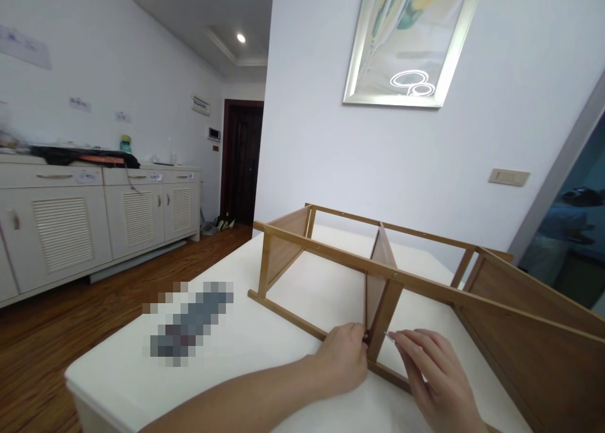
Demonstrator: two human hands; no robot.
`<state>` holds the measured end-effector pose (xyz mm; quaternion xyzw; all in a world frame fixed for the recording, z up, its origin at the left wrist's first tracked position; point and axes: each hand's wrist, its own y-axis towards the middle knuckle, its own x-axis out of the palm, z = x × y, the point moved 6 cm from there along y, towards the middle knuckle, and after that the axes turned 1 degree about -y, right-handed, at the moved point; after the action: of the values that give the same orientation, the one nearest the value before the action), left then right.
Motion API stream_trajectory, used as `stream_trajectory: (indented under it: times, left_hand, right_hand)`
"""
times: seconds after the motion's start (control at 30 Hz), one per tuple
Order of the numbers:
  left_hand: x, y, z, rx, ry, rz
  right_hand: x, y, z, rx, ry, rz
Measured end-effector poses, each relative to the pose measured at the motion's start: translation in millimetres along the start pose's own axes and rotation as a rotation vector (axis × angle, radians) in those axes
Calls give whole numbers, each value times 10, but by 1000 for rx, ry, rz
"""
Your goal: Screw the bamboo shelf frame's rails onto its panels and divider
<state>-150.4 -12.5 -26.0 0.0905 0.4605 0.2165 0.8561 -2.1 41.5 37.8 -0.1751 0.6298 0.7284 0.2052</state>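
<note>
A bamboo shelf frame (326,250) lies on its side on a white table (118,370). My left hand (344,356) rests closed against the frame's lower rail, at the foot of the middle upright (385,307). My right hand (432,373) is just to the right of that upright. Its thumb and forefinger pinch a small metal tool (390,336), perhaps a hex key, pointed at the joint. What sits under my left fingertips is hidden.
A pixelated dark object (191,323) lies on the table to the left. White cabinets (94,222) line the left wall above a wooden floor (42,338). A framed picture (406,42) hangs ahead. A glass door (571,231) is at the right.
</note>
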Motion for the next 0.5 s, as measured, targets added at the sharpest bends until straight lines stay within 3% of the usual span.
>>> stream_trajectory:
  times: [0.2, 0.5]
  left_hand:
    - [91, 73, 122, -16, -52, -39]
    - [113, -36, 238, -7, -125, -79]
  right_hand:
    - [76, -199, 118, 68, 34, 23]
    - [28, -196, 3, 134, 46, 13]
